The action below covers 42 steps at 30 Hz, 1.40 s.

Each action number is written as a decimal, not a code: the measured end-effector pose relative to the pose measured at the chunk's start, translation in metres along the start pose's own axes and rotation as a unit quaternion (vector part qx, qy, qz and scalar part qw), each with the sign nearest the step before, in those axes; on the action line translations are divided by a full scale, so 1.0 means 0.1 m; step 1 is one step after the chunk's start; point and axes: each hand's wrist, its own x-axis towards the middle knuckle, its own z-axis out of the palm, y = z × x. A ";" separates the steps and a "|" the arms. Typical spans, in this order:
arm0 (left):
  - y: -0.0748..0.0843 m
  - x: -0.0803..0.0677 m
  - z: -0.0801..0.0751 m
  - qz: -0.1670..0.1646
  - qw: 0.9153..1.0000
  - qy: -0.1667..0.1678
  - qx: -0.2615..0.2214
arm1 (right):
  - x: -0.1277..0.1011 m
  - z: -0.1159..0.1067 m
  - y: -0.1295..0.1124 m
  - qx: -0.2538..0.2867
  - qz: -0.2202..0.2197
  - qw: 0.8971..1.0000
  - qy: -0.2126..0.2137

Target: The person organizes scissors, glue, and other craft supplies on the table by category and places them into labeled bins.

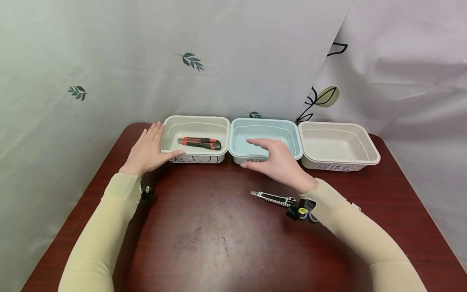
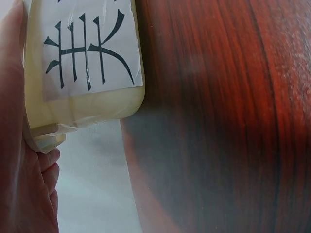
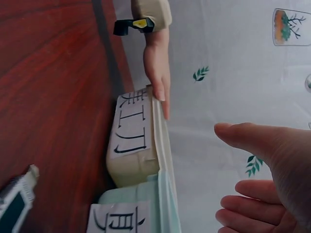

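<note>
Fingers of the left hand lie straight against the side and front rim of the cream bin, thumb along its edge; the right hand hovers relaxed and empty over the blue bin. Such thin plastic bins probably feel light, slightly flexible and slide easily, best held at the rim. Three bins stand in a row, the third rightmost. Two utility knives: one red-and-black inside the cream bin, one on the table.

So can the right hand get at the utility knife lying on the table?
Probably yes: the utility knife lies bare on the table just under the right hand's wrist, nothing covering it; the hand is open.
</note>
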 end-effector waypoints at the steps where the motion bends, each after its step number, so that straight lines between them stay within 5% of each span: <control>1: 0.00 0.00 0.00 0.000 1.000 0.000 0.000 | -0.04 -0.01 0.01 0.000 -0.001 1.000 0.000; 20: -0.01 0.01 0.00 -0.003 1.000 0.002 -0.005 | -0.64 -0.17 0.23 -0.046 0.025 0.998 -0.017; 42: 0.00 0.00 0.00 -0.005 1.000 0.004 -0.004 | -1.12 -0.04 0.60 -0.060 0.079 0.993 -0.059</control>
